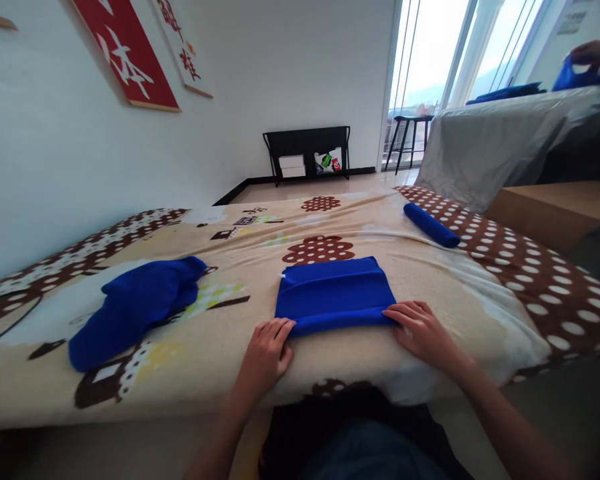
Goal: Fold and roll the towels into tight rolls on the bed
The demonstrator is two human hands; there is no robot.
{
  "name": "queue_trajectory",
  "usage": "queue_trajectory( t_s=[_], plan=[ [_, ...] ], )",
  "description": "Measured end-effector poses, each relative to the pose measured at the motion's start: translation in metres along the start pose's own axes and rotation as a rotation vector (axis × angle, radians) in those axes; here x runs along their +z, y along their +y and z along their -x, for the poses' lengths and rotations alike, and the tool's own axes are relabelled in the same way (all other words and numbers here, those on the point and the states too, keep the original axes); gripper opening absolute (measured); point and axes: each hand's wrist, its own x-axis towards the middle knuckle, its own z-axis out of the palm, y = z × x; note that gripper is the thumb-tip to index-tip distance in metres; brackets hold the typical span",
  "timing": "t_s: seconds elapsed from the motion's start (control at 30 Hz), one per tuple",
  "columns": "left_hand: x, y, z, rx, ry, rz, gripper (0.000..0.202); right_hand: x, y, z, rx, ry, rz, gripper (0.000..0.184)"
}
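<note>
A blue cloth (336,290) lies folded into a rectangle in front of me, its near edge rolled over into a narrow band. At the left end of that band, my left hand (269,350) grips the cloth with curled fingers. My right hand (423,333) pinches the opposite end of the rolled edge. To the left lies a second blue cloth (137,303), crumpled and loose. Farther back on the right rests a tightly rolled blue cloth (431,225). A small white tag shows at the folded cloth's left edge.
A patterned blanket (250,373) with brown polka-dot borders covers the bed. At the right stands a plastic-covered table (510,127), where another person's hands (597,57) hold blue fabric. A black rack (307,150) and a stool (410,130) stand farther back.
</note>
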Motion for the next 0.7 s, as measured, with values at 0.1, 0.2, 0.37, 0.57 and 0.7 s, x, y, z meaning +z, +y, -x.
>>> queue_trajectory(
  t_s=[0.1,0.2,0.37,0.57,0.7],
  plan=[
    [0.010,-0.003,-0.012,-0.073,0.021,0.019,0.038,0.009,0.002,-0.014,0.039,0.008,0.021,0.034],
    [0.006,-0.001,-0.021,-0.117,0.018,0.015,0.035,0.009,0.000,-0.024,0.062,0.021,0.041,0.031],
    [-0.017,0.005,-0.018,-0.134,-0.009,0.066,0.032,-0.009,-0.007,-0.021,0.069,-0.004,-0.040,0.024],
    [-0.018,0.017,-0.022,-0.227,-0.101,-0.085,0.029,-0.009,-0.022,-0.022,0.162,-0.119,0.091,0.023],
    [0.000,0.049,-0.038,-0.118,0.015,-0.034,0.047,0.013,-0.064,-0.036,0.112,0.032,0.082,0.042]
  ],
)
